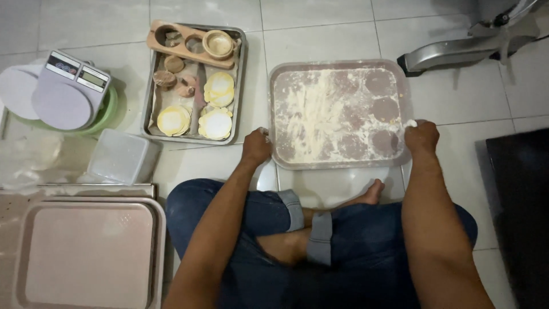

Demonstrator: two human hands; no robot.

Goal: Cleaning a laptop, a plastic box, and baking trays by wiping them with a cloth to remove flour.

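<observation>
Head view – left hand, right hand clamped on floured tray, metal pan, scale nearby

I see bare floor between the floured tray and the metal tray, wide enough to pass. A machine base blocks the far right, and a plastic tub the near left.

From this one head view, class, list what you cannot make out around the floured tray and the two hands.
- Left hand fingers: curled under the floured tray rim, hidden.
- Right hand fingertips: hidden by its own knuckles at the rim.
- Kitchen scale display: too small to read.
- Pink tray: cut off by the left and bottom edges.
- Machine at top right: cut off by the frame.
</observation>
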